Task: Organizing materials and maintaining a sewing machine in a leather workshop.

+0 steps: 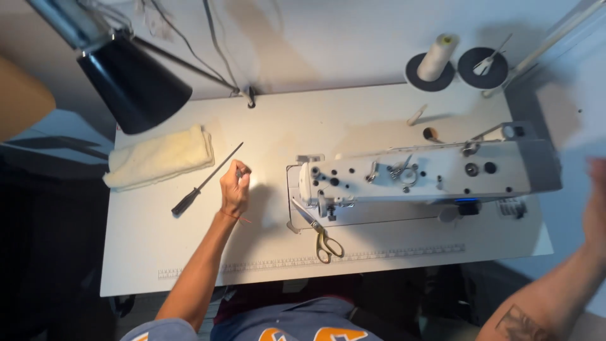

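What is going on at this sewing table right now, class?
A person sits at a white table with an industrial sewing machine. The left hand is closed around something small, too small to identify, beside a screwdriver and a folded cream cloth. The right hand is raised off the table's right edge, blurred. Scissors lie in front of the machine.

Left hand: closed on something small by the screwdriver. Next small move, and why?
Probably carry the left hand right, toward the needle end of the sewing machine. The fist is shut on a small item, too small to identify, with a thin red thread trailing at the wrist. The screwdriver lies untouched beside it, and the right hand is blurred, off the table's edge.
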